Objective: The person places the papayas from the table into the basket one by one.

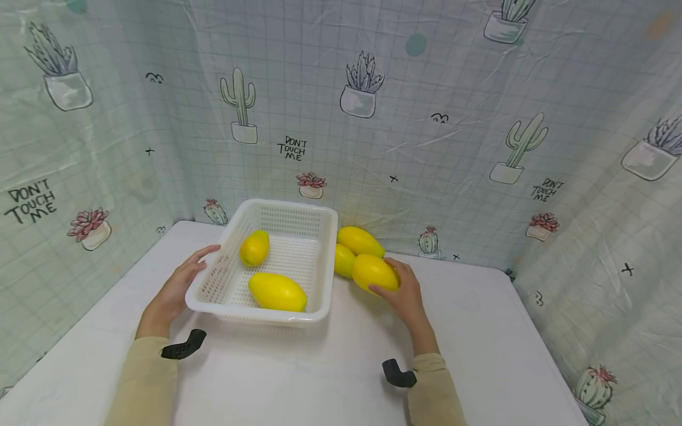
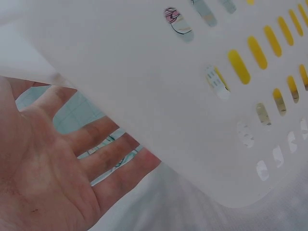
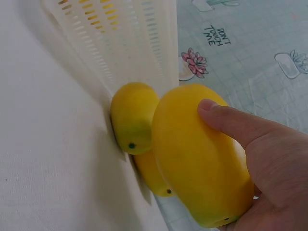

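Observation:
A white plastic basket (image 1: 256,313) with slotted walls stands on the table. Inside it lie a smaller yellow mango (image 1: 254,248) and a larger one (image 1: 278,292). My left hand (image 1: 173,291) is at the basket's left side, fingers spread and extended along its wall and rim. To the right of the basket, my right hand (image 1: 407,294) grips a yellow mango (image 3: 197,149), thumb on one side; the fingers behind it are mostly hidden. Just beyond that fruit, two more mangoes, one at the back (image 1: 361,241) and one greener (image 1: 343,260), lie by the basket's right wall.
The white table (image 1: 479,331) ends at a hanging curtain (image 1: 405,148) printed with cacti, which encloses the back and both sides. A black wrist mount (image 1: 184,345) sticks out from the left sleeve and another mount (image 1: 398,374) from the right.

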`<state>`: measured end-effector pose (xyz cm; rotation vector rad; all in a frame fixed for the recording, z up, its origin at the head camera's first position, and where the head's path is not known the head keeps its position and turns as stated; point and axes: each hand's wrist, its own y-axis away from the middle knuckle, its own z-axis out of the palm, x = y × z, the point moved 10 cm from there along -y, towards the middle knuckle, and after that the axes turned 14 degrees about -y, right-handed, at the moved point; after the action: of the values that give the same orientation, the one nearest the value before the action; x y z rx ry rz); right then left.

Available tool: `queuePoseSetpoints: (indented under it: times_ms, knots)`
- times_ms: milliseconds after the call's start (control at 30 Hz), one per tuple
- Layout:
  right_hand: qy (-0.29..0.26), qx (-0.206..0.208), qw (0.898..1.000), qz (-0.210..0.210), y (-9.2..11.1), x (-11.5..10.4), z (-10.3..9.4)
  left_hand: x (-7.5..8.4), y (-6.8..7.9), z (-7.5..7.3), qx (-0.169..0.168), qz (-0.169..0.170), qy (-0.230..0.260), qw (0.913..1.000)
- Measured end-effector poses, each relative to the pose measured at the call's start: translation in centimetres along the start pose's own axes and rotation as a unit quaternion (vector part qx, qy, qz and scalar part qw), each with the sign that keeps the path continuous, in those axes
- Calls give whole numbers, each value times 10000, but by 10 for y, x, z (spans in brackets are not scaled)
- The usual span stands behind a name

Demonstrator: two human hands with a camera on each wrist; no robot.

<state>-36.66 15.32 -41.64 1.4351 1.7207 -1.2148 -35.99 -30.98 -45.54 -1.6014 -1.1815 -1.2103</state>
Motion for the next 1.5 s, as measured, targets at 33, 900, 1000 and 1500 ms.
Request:
queuePoseSetpoints:
  times_ms: [33, 900, 1000, 1500]
  knots:
    - [-41, 13, 10000, -17, 0, -1, 0, 0, 0, 0, 4, -10, 0, 10000]
    - [-210, 46, 9995, -245, -1, -27, 7, 1, 0, 0, 28, -36, -69, 10000]
    - [-222, 81, 9994, -241, -1, -29, 7, 2, 0, 0, 15, -9, -7, 10000]
    - [-344, 159, 9982, -459, 0, -40, 9, 1, -1, 0, -10, 18, 20, 10000]
